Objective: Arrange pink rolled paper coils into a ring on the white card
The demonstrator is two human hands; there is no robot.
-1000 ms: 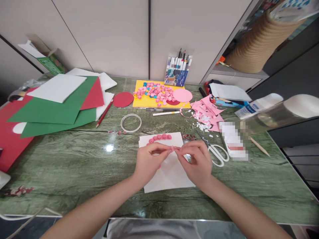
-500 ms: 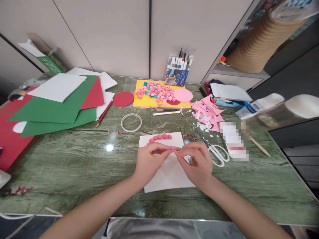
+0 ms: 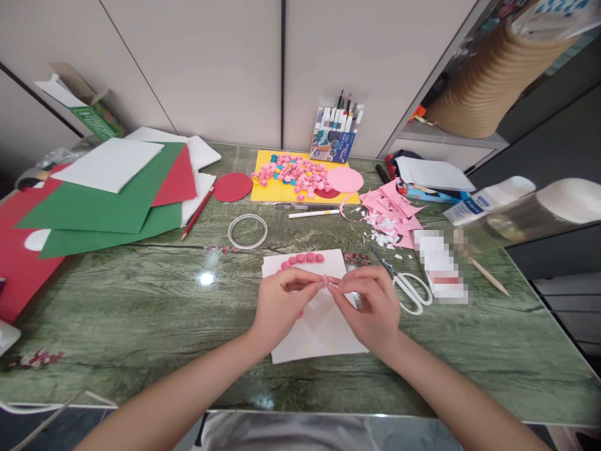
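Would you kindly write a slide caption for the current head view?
Left hand pinches a small pink piece as the right hand meets it above white paper bearing pink coils.

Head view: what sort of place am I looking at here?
Probably a craft table indoors, perhaps at home, though the room itself is hard to pin down. What shows it: the white-handled scissors, the pack of pens against the panelled wall, and the heap of small pink paper pieces.

Both hands, left hand (image 3: 286, 304) and right hand (image 3: 370, 304), pinch a small pink piece (image 3: 325, 280) above the white sheet (image 3: 323, 332)!
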